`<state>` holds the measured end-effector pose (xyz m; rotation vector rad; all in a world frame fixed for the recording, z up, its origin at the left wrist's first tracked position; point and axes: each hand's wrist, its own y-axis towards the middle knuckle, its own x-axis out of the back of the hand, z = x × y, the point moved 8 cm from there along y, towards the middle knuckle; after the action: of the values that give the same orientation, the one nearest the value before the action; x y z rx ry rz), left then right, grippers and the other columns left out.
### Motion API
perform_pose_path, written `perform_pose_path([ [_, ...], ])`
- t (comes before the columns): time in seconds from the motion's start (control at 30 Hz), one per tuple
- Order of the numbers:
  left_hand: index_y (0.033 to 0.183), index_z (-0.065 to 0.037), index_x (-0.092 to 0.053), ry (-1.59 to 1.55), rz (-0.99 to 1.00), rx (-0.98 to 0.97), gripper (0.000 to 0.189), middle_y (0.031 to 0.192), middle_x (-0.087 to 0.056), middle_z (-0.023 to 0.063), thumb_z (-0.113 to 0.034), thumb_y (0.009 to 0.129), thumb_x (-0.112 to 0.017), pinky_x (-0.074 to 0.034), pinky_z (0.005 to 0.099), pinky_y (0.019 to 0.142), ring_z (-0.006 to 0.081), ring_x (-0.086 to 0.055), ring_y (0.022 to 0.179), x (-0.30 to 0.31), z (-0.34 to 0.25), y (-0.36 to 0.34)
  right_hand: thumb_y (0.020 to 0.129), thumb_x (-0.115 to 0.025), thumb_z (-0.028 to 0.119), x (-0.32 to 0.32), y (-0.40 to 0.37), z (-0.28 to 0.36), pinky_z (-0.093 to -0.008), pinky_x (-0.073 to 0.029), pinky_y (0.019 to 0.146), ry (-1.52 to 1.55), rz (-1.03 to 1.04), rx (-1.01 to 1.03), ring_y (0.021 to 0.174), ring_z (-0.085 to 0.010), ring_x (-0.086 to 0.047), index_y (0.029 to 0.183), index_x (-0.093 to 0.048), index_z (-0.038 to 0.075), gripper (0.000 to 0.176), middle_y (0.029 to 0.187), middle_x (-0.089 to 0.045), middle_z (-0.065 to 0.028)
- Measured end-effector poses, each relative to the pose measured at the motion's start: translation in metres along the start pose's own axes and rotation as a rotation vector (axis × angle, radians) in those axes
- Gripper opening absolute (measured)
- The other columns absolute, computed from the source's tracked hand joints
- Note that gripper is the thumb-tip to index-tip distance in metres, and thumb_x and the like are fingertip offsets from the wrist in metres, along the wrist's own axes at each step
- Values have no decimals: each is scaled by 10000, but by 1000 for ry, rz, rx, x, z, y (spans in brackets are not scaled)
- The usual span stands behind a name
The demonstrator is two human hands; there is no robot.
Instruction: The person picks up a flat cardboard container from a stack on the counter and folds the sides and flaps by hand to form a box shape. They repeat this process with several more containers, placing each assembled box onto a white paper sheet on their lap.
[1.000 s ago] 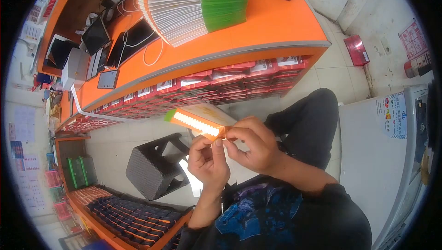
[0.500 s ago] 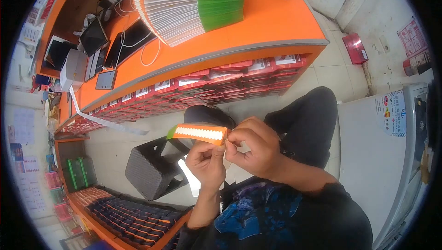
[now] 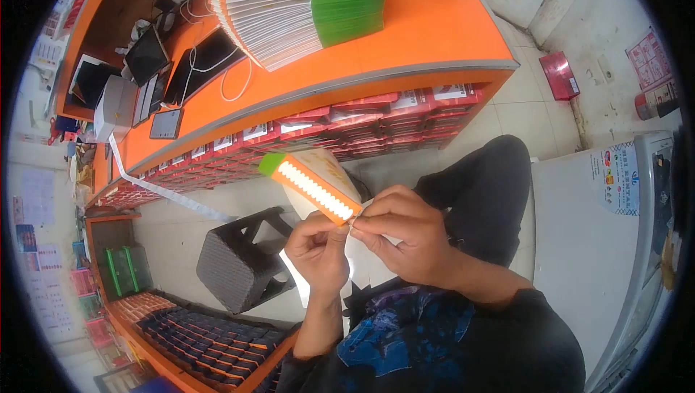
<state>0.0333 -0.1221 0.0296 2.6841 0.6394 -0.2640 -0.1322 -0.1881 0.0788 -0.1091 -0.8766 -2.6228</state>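
Observation:
A carton (image 3: 316, 189), with an orange side, a white scalloped strip and a green end, is held tilted above my lap. Its white face is partly turned up behind the orange side. My left hand (image 3: 318, 252) pinches the lower corner from below, thumb against the fingers. Just to its right, my right hand (image 3: 398, 230) has its fingertips closed at the same end, nearly touching the left thumb. What lies exactly between the right fingertips is too small to make out, though it appears to be the carton's edge.
A fanned row of similar cartons (image 3: 282, 20) stands on the orange counter (image 3: 427, 27), above shelved red boxes (image 3: 347, 129). A phone (image 3: 166, 124) and a printer (image 3: 116, 107) trailing a paper strip lie left. A black stool (image 3: 232, 266) stands below; a white fridge (image 3: 601, 248) is right.
The carton has swung up and tilted, its green end rising and its white face now showing more. Both hands stay pinched at its lower end and have shifted only slightly.

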Motion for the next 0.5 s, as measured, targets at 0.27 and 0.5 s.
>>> perform_pose_path([
  [0.27,1132,25,-721,27,-17,18,100,1096,-794,147,22,1036,-749,-588,281,876,142,-736,968,4,4,-5,862,-888,16,4,5,-2,-369,-573,771,3,6,-90,889,-256,-709,1052,-829,27,199,955,-748,-79],
  [0.5,1156,32,-735,19,10,47,111,1124,-794,142,-14,1055,-742,-590,287,888,144,-739,982,-2,2,4,845,-888,5,7,5,-3,-371,-579,769,-26,-18,-119,853,-254,-733,1038,-824,23,203,945,-772,-86],
])
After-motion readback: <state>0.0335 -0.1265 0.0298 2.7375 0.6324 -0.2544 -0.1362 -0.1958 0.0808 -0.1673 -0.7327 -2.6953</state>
